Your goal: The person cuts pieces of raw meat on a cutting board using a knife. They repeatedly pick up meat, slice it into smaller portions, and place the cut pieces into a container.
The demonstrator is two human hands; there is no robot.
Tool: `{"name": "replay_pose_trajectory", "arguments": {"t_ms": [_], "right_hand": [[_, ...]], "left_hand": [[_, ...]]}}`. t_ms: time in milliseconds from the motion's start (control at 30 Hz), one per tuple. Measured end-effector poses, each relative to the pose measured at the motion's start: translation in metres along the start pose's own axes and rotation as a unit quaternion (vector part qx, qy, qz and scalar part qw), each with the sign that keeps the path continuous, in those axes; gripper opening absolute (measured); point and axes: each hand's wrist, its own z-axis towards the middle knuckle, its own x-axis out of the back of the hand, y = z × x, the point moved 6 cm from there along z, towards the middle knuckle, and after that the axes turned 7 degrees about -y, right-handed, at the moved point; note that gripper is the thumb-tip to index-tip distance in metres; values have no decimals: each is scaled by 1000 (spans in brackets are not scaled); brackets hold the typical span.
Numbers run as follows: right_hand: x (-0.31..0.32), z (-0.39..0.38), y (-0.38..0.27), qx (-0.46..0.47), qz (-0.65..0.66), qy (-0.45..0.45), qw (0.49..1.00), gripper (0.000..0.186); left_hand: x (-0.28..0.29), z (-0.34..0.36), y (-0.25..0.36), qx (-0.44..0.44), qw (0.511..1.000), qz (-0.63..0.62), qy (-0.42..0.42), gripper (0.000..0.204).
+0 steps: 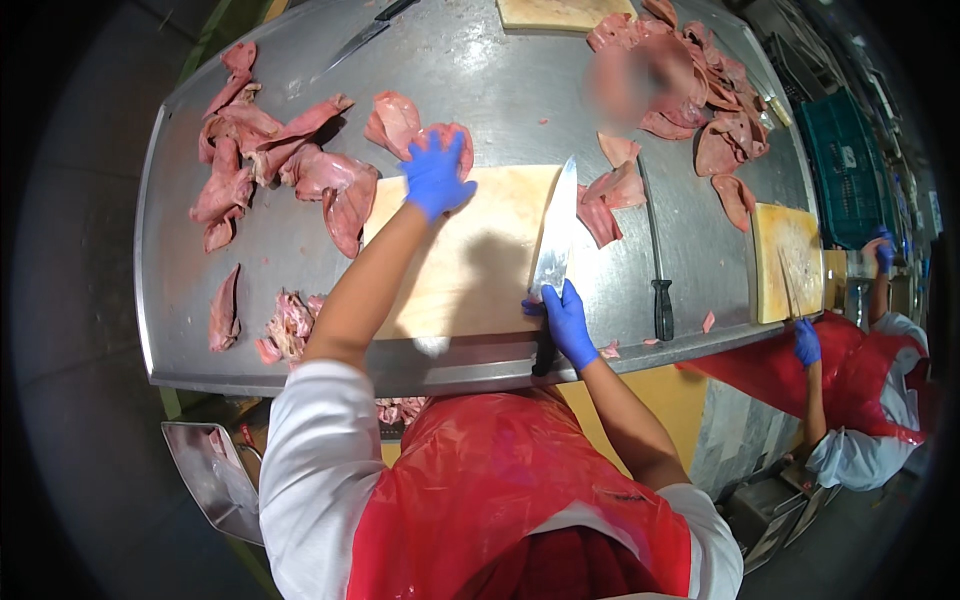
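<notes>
In the head camera's view, we see a gloved left hand (438, 178), fingers spread and palm down, over a pink piece of meat (392, 122) at the far edge of a pale cutting board (490, 215). The fingers hide part of the meat, so we cannot tell how firmly they press it. The gloved right hand (568, 325) is closed around a long knife (556, 225) where blade meets handle, the blade lying along the board's right side, tip pointing away from the body. Good handling, we judge, calls for the meat to lie flat on the board, well inside its edges, with the left fingertips curled back from the blade. A grip farther down the black handle would, in our view, keep the right fingers clear of the edge. Limp, slick meat could slide, so we would steady it with even pressure. A sharpening steel (651, 220) lies to the right, well apart from the left hand.
</notes>
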Motion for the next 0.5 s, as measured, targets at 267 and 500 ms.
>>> {"name": "replay_pose_trajectory", "arguments": {"t_ms": [267, 500], "right_hand": [[-1, 5, -5, -30, -2, -59, 998, 24], [-1, 25, -29, -22, -18, -80, 996, 23]], "left_hand": [[-41, 64, -81, -2, 887, -460, -41, 35], [-53, -80, -53, -113, 729, -669, -88, 14]]}}
